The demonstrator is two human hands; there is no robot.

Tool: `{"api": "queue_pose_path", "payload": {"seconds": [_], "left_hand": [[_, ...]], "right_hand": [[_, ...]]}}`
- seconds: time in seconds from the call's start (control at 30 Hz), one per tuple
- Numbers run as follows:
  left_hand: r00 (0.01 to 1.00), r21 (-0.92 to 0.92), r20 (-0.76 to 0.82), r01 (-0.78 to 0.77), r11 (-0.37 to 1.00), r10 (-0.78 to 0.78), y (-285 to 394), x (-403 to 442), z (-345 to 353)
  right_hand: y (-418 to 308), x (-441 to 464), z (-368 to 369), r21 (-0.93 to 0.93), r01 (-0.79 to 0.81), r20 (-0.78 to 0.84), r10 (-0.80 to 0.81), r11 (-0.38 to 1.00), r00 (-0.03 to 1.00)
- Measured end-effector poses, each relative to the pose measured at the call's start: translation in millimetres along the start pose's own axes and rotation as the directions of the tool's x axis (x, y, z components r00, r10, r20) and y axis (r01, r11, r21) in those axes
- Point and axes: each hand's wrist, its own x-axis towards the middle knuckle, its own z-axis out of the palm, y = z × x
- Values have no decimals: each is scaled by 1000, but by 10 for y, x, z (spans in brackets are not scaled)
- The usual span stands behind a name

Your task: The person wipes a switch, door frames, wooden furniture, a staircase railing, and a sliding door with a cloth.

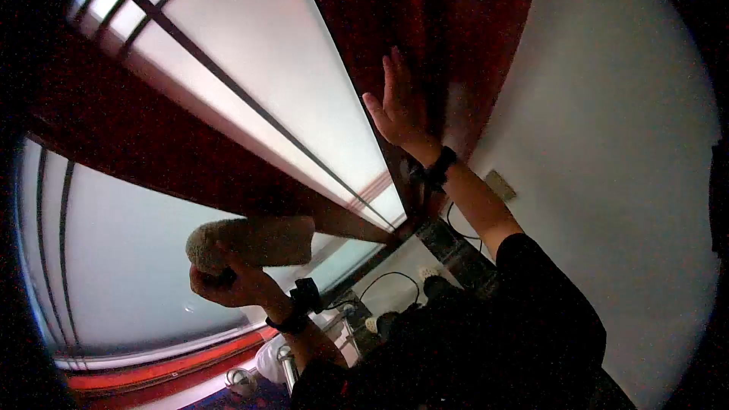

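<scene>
My left hand (235, 282) is closed around a folded greyish-brown cloth (269, 241), which sticks out to the right past my fingers. The cloth is in front of a frosted glass panel (144, 258); I cannot tell whether it touches the glass. My right hand (399, 110) is open, its fingers stretched out and the thumb apart. It lies over the dark red door frame (425, 23), beside a second bright frosted pane (258, 38). Whether the palm touches the wood cannot be made out. Dark straps with small devices sit on both wrists.
A pale wall (607, 144) stands at the right, with a small plate (499, 185) low on it. Dark cables (391, 275) run near my feet and a dark floor strip (459, 254). Shiny metal rails with a round knob (240, 381) are at the lower left.
</scene>
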Motion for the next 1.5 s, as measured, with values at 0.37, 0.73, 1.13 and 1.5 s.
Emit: {"api": "queue_pose_path", "payload": {"seconds": [0.37, 0.73, 1.13, 1.5], "left_hand": [[903, 48, -292, -315, 948, 315, -405, 177, 203], [872, -131, -420, -331, 934, 250, -1381, -19, 220], [900, -199, -393, -284, 938, 189, -702, -170, 281], [932, 84, -80, -348, 934, 355, -864, -472, 11]], "right_hand": [[467, -59, 715, -43, 162, -108, -166, 986, 980], [393, -21, 535, -125, 246, -25, -251, 961, 968], [162, -55, 240, 627, 82, -143, 11, 775, 990], [-133, 196, 234, 695, -717, 700, 280, -57, 656]]}}
